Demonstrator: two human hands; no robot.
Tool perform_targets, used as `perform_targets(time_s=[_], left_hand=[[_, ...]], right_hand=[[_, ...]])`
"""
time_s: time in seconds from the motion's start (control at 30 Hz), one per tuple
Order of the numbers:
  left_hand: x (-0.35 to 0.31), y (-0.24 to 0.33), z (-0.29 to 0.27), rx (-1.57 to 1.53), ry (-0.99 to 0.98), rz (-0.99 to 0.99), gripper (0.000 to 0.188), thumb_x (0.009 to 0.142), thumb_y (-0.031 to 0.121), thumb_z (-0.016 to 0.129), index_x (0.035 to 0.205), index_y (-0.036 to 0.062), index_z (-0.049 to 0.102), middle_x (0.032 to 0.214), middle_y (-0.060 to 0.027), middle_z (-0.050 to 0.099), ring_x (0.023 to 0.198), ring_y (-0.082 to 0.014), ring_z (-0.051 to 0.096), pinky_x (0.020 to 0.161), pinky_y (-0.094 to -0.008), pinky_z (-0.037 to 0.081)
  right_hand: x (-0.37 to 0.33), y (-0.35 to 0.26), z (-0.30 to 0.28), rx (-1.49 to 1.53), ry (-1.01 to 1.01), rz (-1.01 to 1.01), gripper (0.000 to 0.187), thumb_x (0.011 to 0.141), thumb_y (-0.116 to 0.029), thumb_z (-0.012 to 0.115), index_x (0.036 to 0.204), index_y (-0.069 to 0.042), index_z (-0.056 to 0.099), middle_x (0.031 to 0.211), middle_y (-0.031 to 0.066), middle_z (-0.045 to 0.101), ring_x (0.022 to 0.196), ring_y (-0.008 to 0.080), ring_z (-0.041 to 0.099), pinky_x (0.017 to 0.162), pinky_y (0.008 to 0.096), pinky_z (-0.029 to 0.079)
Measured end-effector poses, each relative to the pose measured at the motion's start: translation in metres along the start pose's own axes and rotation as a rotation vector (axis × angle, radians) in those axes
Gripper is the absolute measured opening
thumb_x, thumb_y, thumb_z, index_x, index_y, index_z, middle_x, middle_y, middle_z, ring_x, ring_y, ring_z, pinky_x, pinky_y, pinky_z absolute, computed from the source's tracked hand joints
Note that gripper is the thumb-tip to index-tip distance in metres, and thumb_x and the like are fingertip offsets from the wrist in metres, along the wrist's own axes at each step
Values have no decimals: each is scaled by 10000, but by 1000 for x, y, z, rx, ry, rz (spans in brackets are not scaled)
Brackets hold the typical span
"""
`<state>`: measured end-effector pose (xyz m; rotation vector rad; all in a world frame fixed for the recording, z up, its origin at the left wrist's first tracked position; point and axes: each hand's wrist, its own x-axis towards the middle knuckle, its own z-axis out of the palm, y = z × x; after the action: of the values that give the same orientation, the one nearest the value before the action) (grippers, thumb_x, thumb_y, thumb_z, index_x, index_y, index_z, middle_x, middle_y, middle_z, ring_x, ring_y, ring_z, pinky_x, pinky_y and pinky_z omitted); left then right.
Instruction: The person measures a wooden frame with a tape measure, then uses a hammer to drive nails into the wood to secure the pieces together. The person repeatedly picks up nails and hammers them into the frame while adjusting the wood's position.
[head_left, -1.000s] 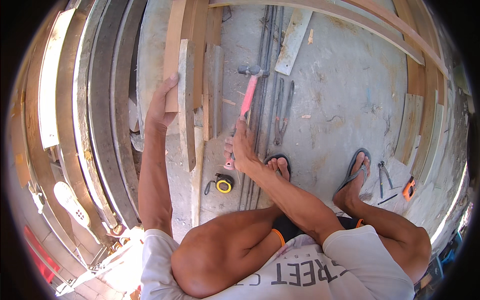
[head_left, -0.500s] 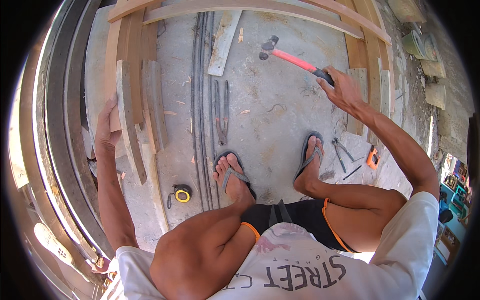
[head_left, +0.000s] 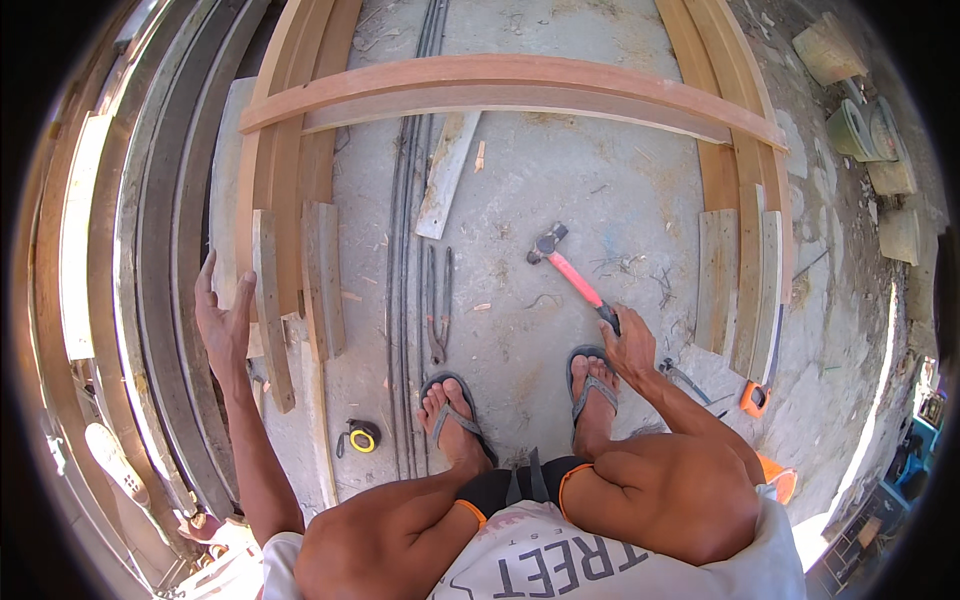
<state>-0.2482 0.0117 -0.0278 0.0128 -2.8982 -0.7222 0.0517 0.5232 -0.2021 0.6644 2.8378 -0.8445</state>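
My right hand (head_left: 632, 345) is wrapped round the black grip of a hammer (head_left: 577, 279) with a red handle and a dark head. The hammer's head points away from me, above or on the concrete floor; I cannot tell which. On the left, my left hand (head_left: 226, 322) has its fingers apart and holds nothing. It is beside the near end of a wooden frame's left side (head_left: 268, 180), close to a short grey board (head_left: 266, 300) there. Two crosspieces, the nearer-edge one pale and the other a reddish batten (head_left: 500, 70), span the frame's two sides.
Steel rods (head_left: 400, 250), long-handled pincers (head_left: 437, 310), a loose grey board (head_left: 447, 180) and a tape measure (head_left: 360, 436) lie on the floor. An orange-handled saw (head_left: 755, 398) and pliers (head_left: 686, 380) are at right. Long timbers (head_left: 160, 230) line the left; buckets (head_left: 850, 130) stand far right.
My left hand has come off the frame's left end and its fingers have spread. My right hand has brought the hammer left and nearer my right foot. The view has shifted forward.
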Motion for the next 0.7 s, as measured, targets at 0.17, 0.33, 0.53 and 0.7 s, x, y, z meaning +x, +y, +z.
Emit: perform_targets(time_s=[0.17,0.33,0.53,0.7], left_hand=[[-64,98,64,-224,-292,17,410,897,249,824,1222,21,721,1096,-142,736,1045,-265,711,858,-393,568],[-39,138,196,-80,-431,220,621,842,329,844,1314,-19,640,1198,-267,690,1071,-427,690,911,-467,563],[-24,120,265,97,-369,163,757,769,228,855,1379,-61,514,1123,-297,665,1013,-447,677,891,-508,546],[-81,115,183,-482,-1016,-369,953,760,166,877,1544,-65,388,1217,-189,665,1019,-243,681,833,-371,574]], right_hand=[[2,11,9,12,17,-17,486,895,-218,761,1344,-87,630,1128,171,607,1061,388,599,907,483,491],[15,-14,-4,53,123,-40,452,913,-191,754,1330,-58,640,1200,192,590,1142,373,561,973,458,464],[45,-43,-11,304,43,-148,438,927,-165,746,1319,-7,633,1139,196,597,1052,362,599,914,442,495],[73,-62,-20,439,-160,-94,437,968,-239,726,1306,23,637,1197,210,632,958,346,664,862,416,542]])
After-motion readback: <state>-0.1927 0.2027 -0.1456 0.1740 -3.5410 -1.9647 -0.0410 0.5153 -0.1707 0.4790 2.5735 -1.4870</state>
